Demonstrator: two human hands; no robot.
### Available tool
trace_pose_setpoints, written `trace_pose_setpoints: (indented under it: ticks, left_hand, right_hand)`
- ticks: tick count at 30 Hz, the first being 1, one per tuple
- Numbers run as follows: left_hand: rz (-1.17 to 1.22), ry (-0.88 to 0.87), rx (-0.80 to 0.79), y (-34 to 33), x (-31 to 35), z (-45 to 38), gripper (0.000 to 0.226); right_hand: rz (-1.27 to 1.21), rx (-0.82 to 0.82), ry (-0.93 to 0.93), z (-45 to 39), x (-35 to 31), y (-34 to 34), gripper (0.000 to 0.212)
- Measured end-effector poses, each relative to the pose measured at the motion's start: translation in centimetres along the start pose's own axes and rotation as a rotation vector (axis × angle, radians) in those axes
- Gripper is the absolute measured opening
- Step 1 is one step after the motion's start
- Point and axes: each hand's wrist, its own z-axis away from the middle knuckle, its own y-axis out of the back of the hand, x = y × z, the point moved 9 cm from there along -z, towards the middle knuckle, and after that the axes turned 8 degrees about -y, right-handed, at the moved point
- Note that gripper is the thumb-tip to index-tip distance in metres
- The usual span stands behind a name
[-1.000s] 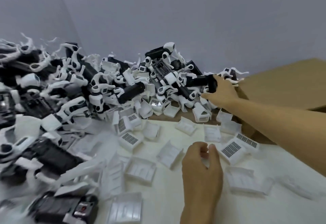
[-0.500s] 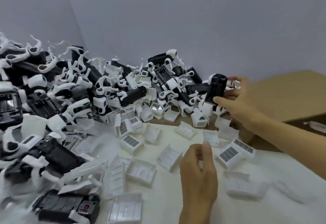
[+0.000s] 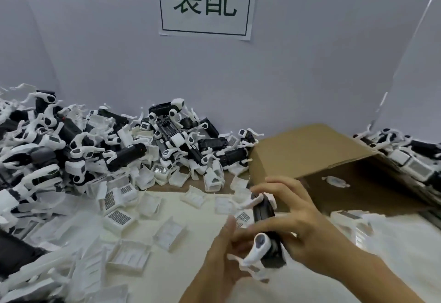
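My right hand (image 3: 307, 228) grips a black toy body with white legs (image 3: 265, 216), held over the white table in front of me. Its black trunk runs from upper left to lower right, and a white leg part (image 3: 259, 247) sticks out at its near end. My left hand (image 3: 222, 262) comes up from below, its fingers curled at that white leg part; the blur hides whether they hold a small white piece. A large heap of the same black and white toy bodies (image 3: 167, 140) lies against the back wall.
Several loose white plastic covers (image 3: 130, 253) are scattered on the white table (image 3: 191, 281). An open cardboard box (image 3: 310, 150) lies on its side at the right. More toy bodies (image 3: 405, 152) lie behind it. A paper sign (image 3: 206, 2) hangs on the wall.
My right hand took a black toy body from the heap and brought it down and toward me. My left hand rose to meet it. The view tilted upward.
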Motion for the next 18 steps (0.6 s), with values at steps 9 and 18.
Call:
trace_pose_setpoints:
  ticks: [9,18]
  left_hand:
    - [-0.002,-0.047,0.020,-1.8,0.0,0.5,0.049]
    - [0.117,-0.122,0.153,-0.9,0.6,0.3,0.043]
  right_hand:
    - [-0.711,0.470,-0.741,8.6,2.9,-2.9,0.040]
    - [-0.831,0.137,-0.872,9.1,3.3,-6.2,0.058]
